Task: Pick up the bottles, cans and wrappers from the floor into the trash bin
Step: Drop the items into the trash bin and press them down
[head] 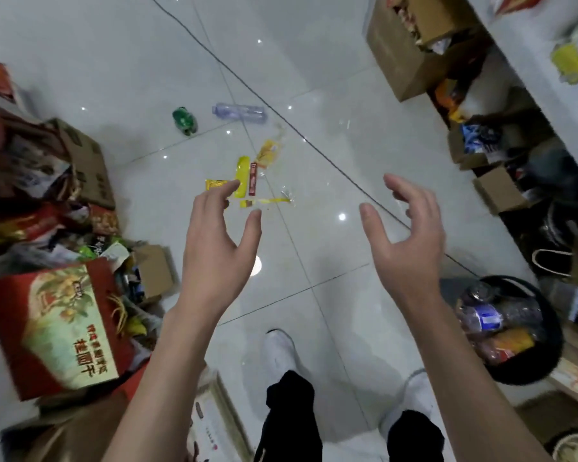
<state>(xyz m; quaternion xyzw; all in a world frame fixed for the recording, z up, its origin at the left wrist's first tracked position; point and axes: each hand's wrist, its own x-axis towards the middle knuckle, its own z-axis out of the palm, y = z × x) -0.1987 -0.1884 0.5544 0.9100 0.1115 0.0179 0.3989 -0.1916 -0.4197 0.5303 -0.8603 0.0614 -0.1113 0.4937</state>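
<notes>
On the white tiled floor ahead lie a clear plastic bottle [240, 112], a green bottle [185, 121] to its left, and several wrappers: a yellow one [242, 176], a red one [253, 178], an orange-yellow one [269, 153], a gold one [215, 185] and a thin yellow strip [264, 202]. The black trash bin [528, 371] stands at my lower right and holds bottles and wrappers. My left hand [217, 251] and my right hand [402, 241] are raised in front of me, fingers spread, both holding nothing.
Cardboard boxes [411, 55] and snack packs line the right side under a white shelf [528, 61]. At the left sit a red gift box [52, 325], more cartons [87, 165] and piled packaging. A dark cable [301, 136] crosses the floor. My white shoes [279, 353] are below.
</notes>
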